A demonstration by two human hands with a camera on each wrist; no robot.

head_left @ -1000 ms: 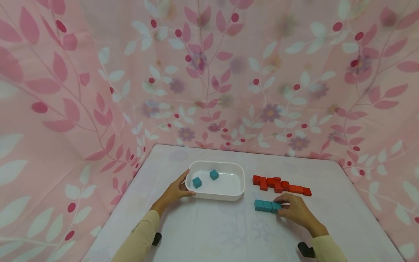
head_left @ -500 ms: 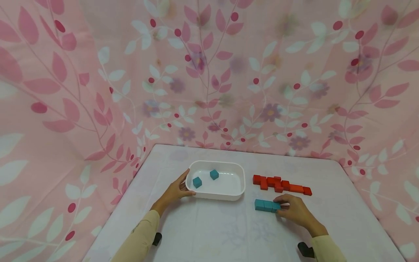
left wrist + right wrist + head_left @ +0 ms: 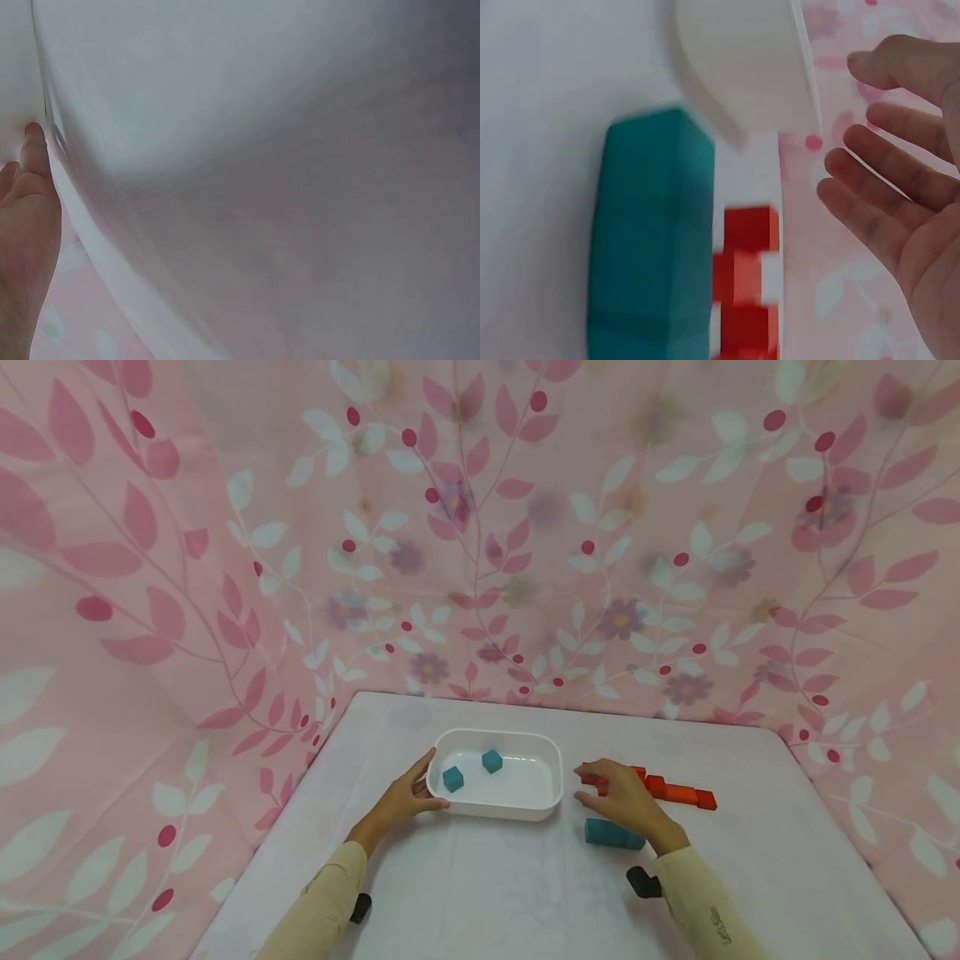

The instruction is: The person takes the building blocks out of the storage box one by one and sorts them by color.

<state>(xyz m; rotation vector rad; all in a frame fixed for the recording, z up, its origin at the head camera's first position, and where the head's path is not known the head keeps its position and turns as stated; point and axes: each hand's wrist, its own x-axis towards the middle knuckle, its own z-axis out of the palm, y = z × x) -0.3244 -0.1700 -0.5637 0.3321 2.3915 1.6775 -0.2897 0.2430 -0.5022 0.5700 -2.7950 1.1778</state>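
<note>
A white rectangular tray [image 3: 525,812] stands on the table, with two teal cubes lying apart inside it, one cube [image 3: 453,778] near its left end and another cube [image 3: 492,761] farther back. My left hand [image 3: 397,797] holds the tray's left end between thumb and fingers; the left wrist view shows the thumb straight against it. Past the tray's right side, my right hand [image 3: 618,792] hovers with fingers apart and nothing between them. Below it lies a row of teal blocks [image 3: 615,834]. The right hand partly hides a line of red blocks [image 3: 678,793].
A white cloth covers the table [image 3: 480,893]. Pink flowered cloth [image 3: 480,568] hangs behind and at both sides. The red blocks run rightward from beside the tray, behind the teal row.
My right hand has let go of the teal row's right end and moved left and up toward the tray, its fingers spreading. The teal row, tray and left hand stay put.
</note>
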